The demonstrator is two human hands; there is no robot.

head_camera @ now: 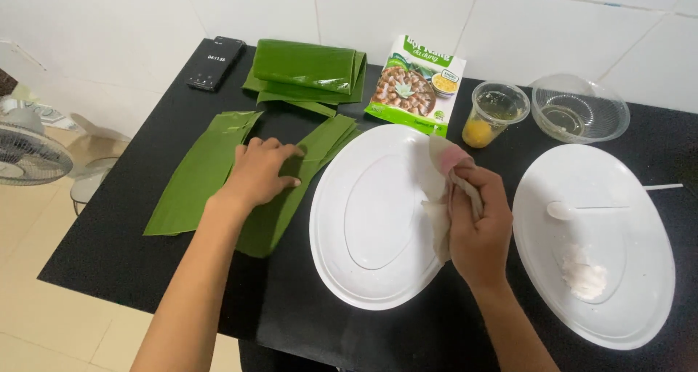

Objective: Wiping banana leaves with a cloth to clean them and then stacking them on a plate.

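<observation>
A: What is the person busy with right now?

B: It looks like the wiping step. The right hand (476,223) is closed tight around a crumpled white cloth (441,197) with a bit of pink at the top. The cloth is touching the right side of the big white oval plate (349,270).

A: And the other one?

B: The left hand (256,174) lies flat, fingers spread wide, palm down. It holds nothing. It presses on a long green leaf strip (291,190) at about nine o'clock from that plate.

A: Where do the arms come from?

B: Both come up from six o'clock, at the bottom of the view. The right wrist is bent so the knuckles face up.

A: What would the next move need?

B: Probably a soft rub with the cloth, and a steady left palm so the leaf does not slide on the black tabletop (109,263).

A: What else is close by?

B: Another leaf strip (196,176) just left of the first. A folded leaf stack (309,70) at twelve o'clock from the left hand. A second oval plate (625,299) at three o'clock, with a white spoon (582,210) and some white powder (584,274) on it. A cup with something yellow (493,114) sits behind.
</observation>
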